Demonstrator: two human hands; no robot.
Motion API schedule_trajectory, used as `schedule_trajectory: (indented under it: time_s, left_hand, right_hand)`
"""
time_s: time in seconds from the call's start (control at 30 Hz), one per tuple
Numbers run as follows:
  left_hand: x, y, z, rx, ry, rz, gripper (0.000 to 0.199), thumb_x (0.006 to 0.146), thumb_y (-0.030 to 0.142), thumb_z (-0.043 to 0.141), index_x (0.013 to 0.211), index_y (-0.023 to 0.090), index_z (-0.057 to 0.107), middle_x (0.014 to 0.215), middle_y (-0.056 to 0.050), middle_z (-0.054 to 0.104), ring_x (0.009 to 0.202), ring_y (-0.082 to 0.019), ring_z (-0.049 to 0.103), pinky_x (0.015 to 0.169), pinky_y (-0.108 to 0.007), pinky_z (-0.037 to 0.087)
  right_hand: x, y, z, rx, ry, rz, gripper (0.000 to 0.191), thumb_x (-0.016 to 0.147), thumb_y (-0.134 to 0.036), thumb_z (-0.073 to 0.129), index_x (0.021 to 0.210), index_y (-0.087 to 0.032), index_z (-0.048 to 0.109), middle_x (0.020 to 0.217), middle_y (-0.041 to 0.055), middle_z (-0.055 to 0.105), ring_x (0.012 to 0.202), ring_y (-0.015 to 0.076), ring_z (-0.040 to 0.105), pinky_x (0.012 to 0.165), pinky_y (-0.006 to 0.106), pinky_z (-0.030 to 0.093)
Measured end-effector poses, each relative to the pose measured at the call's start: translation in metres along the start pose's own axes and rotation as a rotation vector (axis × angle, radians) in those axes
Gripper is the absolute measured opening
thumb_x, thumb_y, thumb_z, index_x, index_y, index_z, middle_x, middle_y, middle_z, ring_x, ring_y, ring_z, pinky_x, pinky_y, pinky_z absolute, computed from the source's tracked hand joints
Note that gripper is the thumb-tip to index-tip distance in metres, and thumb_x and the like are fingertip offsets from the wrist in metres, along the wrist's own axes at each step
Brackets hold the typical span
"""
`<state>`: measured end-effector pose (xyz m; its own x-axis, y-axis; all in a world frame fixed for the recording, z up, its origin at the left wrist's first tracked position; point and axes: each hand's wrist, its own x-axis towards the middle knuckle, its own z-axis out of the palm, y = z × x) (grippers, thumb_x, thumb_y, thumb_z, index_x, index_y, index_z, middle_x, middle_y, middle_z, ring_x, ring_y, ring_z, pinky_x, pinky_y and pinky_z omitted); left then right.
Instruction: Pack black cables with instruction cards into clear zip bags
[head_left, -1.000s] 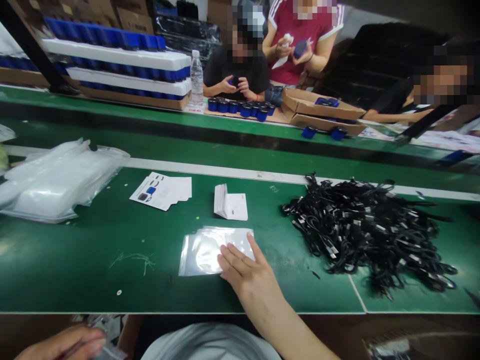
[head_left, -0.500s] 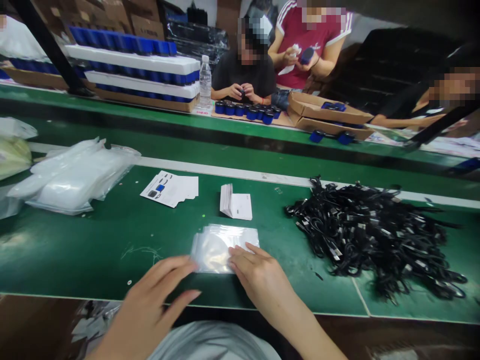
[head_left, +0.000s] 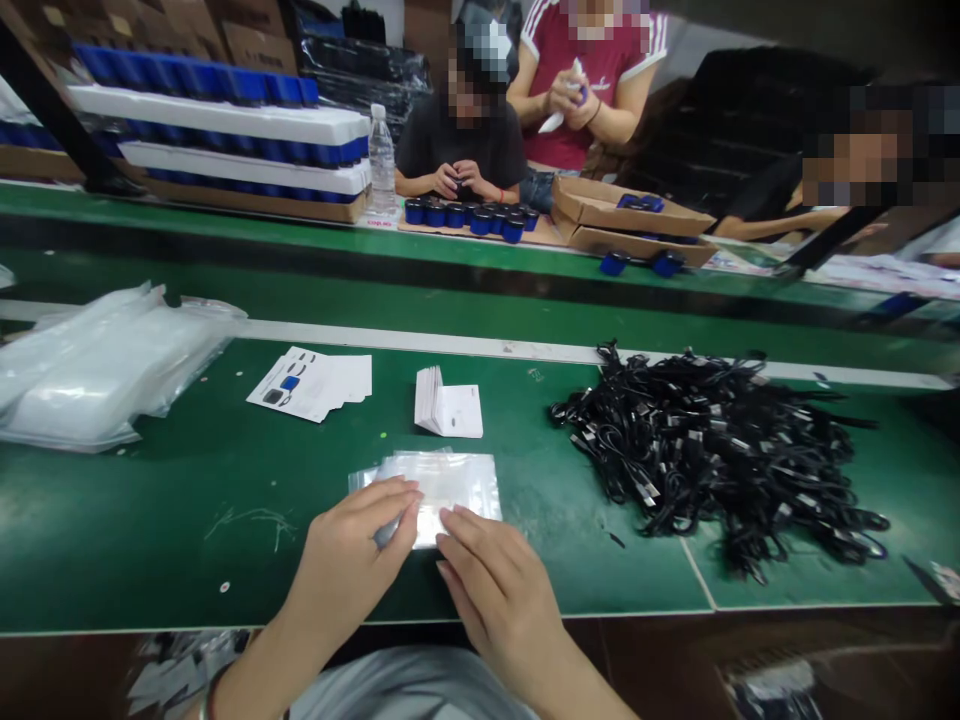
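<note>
A stack of clear plastic bags (head_left: 469,480) lies on the green table (head_left: 300,590) in front of me. My left hand (head_left: 356,550) touches the stack's left part, thumb and fingertips brought together at a bag; what lies between them is too small to make out. On the right part of the stack rests my right hand (head_left: 499,590), fingers stretched out and flat. Just beyond the bags stand folded white leaflets (head_left: 430,402). Printed white sheets (head_left: 311,385) lie to their left.
Black cables (head_left: 705,450) are heaped on the right. Filled white plastic bags (head_left: 112,365) lie at the left. Across the raised green ledge, people work beside blue items (head_left: 480,220), open cardboard boxes (head_left: 630,205) and a plastic bottle (head_left: 381,165).
My left hand has moved right onto the bags and its fingers have closed together. My right hand stays on the stack. The view has shifted slightly to the right.
</note>
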<state>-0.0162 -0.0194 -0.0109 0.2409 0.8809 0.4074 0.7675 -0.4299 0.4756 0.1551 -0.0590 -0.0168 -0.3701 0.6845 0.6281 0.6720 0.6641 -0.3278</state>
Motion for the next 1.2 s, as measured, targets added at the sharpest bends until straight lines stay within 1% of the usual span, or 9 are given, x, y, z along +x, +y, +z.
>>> schedule_trajectory:
  time_s: [0.23, 0.37, 0.47, 0.6, 0.73, 0.87, 0.97, 1.07, 1.2]
  left_hand:
    - [0.002, -0.003, -0.003, -0.115, 0.004, -0.179, 0.023, 0.084, 0.029, 0.049, 0.082, 0.020, 0.071, 0.087, -0.001, 0.075, 0.080, -0.017, 0.071, 0.075, -0.024, 0.055]
    - [-0.001, -0.006, -0.015, -0.146, 0.182, -0.371, 0.024, 0.086, 0.033, 0.050, 0.085, 0.020, 0.069, 0.083, 0.001, 0.075, 0.073, -0.016, 0.071, 0.065, -0.020, 0.056]
    - [-0.010, -0.006, -0.019, -0.105, 0.246, -0.088, 0.015, 0.085, 0.022, 0.053, 0.087, 0.021, 0.068, 0.091, 0.002, 0.074, 0.085, -0.014, 0.069, 0.081, -0.021, 0.053]
    - [-0.024, -0.009, -0.008, -0.127, 0.181, 0.368, 0.024, 0.079, 0.002, 0.057, 0.096, 0.017, 0.066, 0.094, -0.002, 0.072, 0.094, -0.016, 0.066, 0.097, -0.035, 0.047]
    - [-0.033, -0.012, 0.002, -0.108, 0.139, 0.457, 0.030, 0.076, -0.001, 0.059, 0.101, 0.015, 0.065, 0.098, -0.004, 0.071, 0.102, -0.021, 0.062, 0.098, -0.047, 0.046]
    - [-0.038, -0.004, -0.011, 0.070, -0.073, 0.465, 0.038, 0.080, 0.015, 0.059, 0.117, 0.023, 0.057, 0.114, -0.002, 0.067, 0.112, -0.023, 0.058, 0.103, -0.051, 0.039]
    - [-0.042, 0.004, -0.025, 0.114, -0.207, 0.324, 0.052, 0.079, 0.037, 0.061, 0.128, 0.025, 0.048, 0.120, -0.003, 0.063, 0.106, -0.023, 0.062, 0.087, -0.035, 0.054]
    - [-0.046, 0.011, -0.031, -0.099, -0.282, 0.062, 0.042, 0.079, 0.035, 0.059, 0.120, 0.028, 0.055, 0.105, 0.001, 0.071, 0.082, -0.015, 0.071, 0.066, -0.016, 0.057]
    - [-0.045, 0.019, -0.026, -0.406, -0.365, -0.341, 0.031, 0.080, 0.038, 0.056, 0.106, 0.024, 0.066, 0.096, -0.001, 0.074, 0.076, -0.015, 0.072, 0.067, -0.015, 0.056]
  right_hand:
    - [-0.002, 0.001, 0.017, -0.080, -0.158, -0.005, 0.028, 0.093, -0.021, 0.045, 0.116, -0.010, 0.056, 0.120, 0.0111, 0.062, 0.111, 0.0233, 0.057, 0.093, 0.040, 0.046]
    - [-0.005, 0.006, 0.026, -0.063, -0.250, 0.051, 0.037, 0.093, -0.027, 0.046, 0.123, -0.008, 0.051, 0.129, 0.0134, 0.055, 0.122, 0.0280, 0.046, 0.102, 0.050, 0.037]
    - [0.000, 0.007, 0.016, 0.087, -0.195, 0.136, 0.032, 0.093, -0.026, 0.045, 0.117, -0.009, 0.057, 0.125, 0.0153, 0.057, 0.119, 0.0286, 0.049, 0.101, 0.049, 0.037]
    - [0.011, 0.007, -0.010, 0.519, -0.089, 0.619, 0.033, 0.093, -0.034, 0.041, 0.090, -0.014, 0.067, 0.086, 0.0097, 0.069, 0.080, 0.0199, 0.064, 0.074, 0.033, 0.053]
    - [0.013, 0.013, -0.019, 0.923, -0.271, 0.971, 0.033, 0.086, -0.041, 0.050, 0.073, -0.015, 0.066, 0.064, 0.0030, 0.064, 0.058, 0.0136, 0.059, 0.056, 0.024, 0.049]
    - [0.009, 0.015, -0.016, 0.833, -0.294, 1.006, 0.025, 0.082, -0.032, 0.056, 0.065, -0.015, 0.062, 0.058, 0.0006, 0.061, 0.053, 0.0114, 0.053, 0.053, 0.022, 0.042]
    - [0.008, 0.009, -0.015, 0.619, -0.285, 0.909, 0.020, 0.081, -0.025, 0.057, 0.064, -0.016, 0.062, 0.056, -0.0010, 0.059, 0.053, 0.0110, 0.051, 0.053, 0.021, 0.038]
    - [0.010, -0.001, -0.010, 0.551, -0.269, 0.773, 0.016, 0.080, -0.022, 0.060, 0.066, -0.017, 0.064, 0.057, -0.0019, 0.060, 0.054, 0.0105, 0.052, 0.054, 0.020, 0.037]
    - [0.013, -0.014, 0.002, 0.556, -0.219, 0.644, 0.016, 0.080, -0.020, 0.060, 0.064, -0.016, 0.063, 0.058, -0.0022, 0.060, 0.052, 0.0089, 0.052, 0.053, 0.018, 0.036]
